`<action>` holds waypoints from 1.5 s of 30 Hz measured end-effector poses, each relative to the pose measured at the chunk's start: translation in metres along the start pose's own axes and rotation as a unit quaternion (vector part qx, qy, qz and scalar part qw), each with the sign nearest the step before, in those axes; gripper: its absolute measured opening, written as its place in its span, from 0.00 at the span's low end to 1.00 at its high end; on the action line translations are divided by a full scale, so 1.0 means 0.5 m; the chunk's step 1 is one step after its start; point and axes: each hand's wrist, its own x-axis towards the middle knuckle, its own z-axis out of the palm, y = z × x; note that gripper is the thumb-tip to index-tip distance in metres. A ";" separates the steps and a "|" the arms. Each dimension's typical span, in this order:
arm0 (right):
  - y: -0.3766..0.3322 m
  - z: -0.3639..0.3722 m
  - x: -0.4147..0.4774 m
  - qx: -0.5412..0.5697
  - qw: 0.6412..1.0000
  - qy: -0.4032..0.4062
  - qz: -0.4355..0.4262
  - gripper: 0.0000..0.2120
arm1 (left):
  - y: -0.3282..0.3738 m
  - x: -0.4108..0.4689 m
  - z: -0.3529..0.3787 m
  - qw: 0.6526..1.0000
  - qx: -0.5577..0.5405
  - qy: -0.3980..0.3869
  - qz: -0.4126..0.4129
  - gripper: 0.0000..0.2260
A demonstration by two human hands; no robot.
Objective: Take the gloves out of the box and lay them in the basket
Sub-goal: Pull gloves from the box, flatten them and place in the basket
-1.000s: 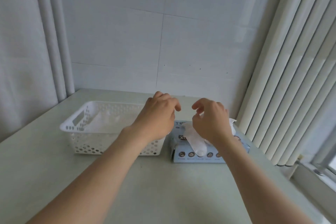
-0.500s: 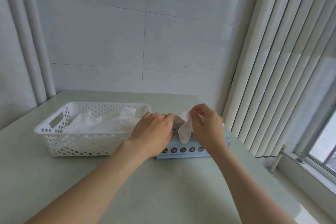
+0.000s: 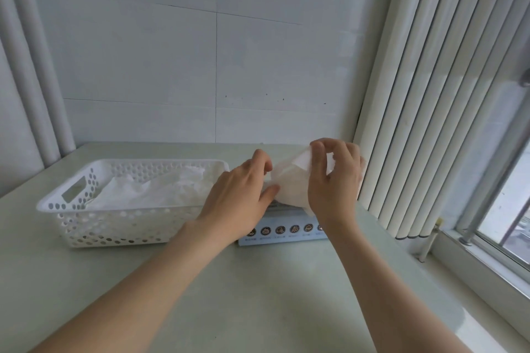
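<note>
Pulling: my right hand (image 3: 334,180) and left hand (image 3: 238,200) both pinch one glove (image 3: 289,185) above the box (image 3: 286,231).
Done: gloves (image 3: 149,192) already lie in the basket (image 3: 114,228).
Left: this glove; box contents hidden.

White wall (image 3: 172,66), blinds (image 3: 436,94), window (image 3: 516,209).

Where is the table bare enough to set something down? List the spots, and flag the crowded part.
Bare table: the wide near stretch in front of the basket and box; a strip behind the basket, by the wall; a patch left of the basket. Crowded: over the box, where left hand and right hand both pinch a glove.
</note>
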 end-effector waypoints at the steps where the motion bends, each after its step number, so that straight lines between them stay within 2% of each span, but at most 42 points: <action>1: -0.005 0.000 0.000 0.006 1.000 0.010 -0.005 0.08 | -0.004 0.000 0.002 1.000 0.012 0.002 0.020 0.11; 4: -0.021 -0.003 0.000 0.021 0.999 0.046 -0.014 0.08 | -0.017 0.001 0.011 0.996 0.023 -0.013 0.089 0.09; 7: -0.035 -0.011 -0.001 0.026 0.995 0.089 -0.048 0.06 | -0.024 -0.005 0.021 0.986 0.065 -0.077 0.130 0.12; 11: -0.060 -0.020 -0.003 0.001 0.985 0.130 -0.110 0.07 | -0.029 -0.009 0.030 0.973 0.138 -0.138 0.126 0.15; 13: -0.073 -0.022 -0.004 -0.005 0.981 0.135 -0.140 0.06 | -0.015 -0.005 0.015 0.980 0.084 -0.148 0.098 0.15; 16: -0.083 -0.024 -0.007 0.010 0.985 0.094 -0.145 0.05 | 0.003 0.007 -0.015 0.990 -0.059 -0.126 0.008 0.20; 18: -0.087 -0.026 -0.008 0.004 0.989 0.064 -0.135 0.05 | 0.008 0.013 -0.037 0.981 -0.161 -0.102 -0.038 0.23; 21: -0.090 -0.024 -0.010 0.005 0.993 0.032 -0.117 0.06 | 0.011 0.022 -0.058 0.945 -0.316 -0.064 -0.050 0.12; 23: -0.090 -0.021 -0.009 0.032 0.997 0.007 -0.067 0.07 | 0.014 0.030 -0.068 0.923 -0.378 -0.007 -0.067 0.05; 27: -0.101 -0.018 -0.011 0.085 0.987 -0.118 0.070 0.07 | 0.012 0.039 -0.074 0.889 -0.429 0.080 -0.139 0.08; 30: -0.108 -0.020 -0.019 0.103 0.960 -0.242 0.095 0.07 | 0.012 0.042 -0.081 0.866 -0.450 0.095 -0.197 0.06; 32: -0.101 -0.015 -0.024 0.086 0.950 -0.286 0.089 0.10 | 0.010 0.042 -0.085 0.866 -0.447 0.082 -0.208 0.05; 33: -0.102 -0.014 -0.025 0.080 0.950 -0.290 0.081 0.12 | 0.010 0.041 -0.087 0.872 -0.438 0.073 -0.207 0.05; 36: -0.106 -0.014 -0.028 0.097 0.954 -0.278 0.065 0.25 | 0.007 0.039 -0.097 0.880 -0.424 0.037 -0.210 0.03; 39: -0.113 -0.027 -0.029 0.104 0.951 -0.283 0.067 0.18 | 0.002 0.039 -0.108 0.866 -0.449 -0.010 -0.222 0.05; 43: -0.104 -0.019 -0.032 0.080 0.951 -0.289 0.067 0.05 | -0.009 0.039 -0.115 0.871 -0.434 -0.028 -0.227 0.07; 45: -0.102 -0.014 -0.031 0.061 0.955 -0.280 0.074 0.09 | -0.017 0.040 -0.116 0.875 -0.426 -0.027 -0.227 0.05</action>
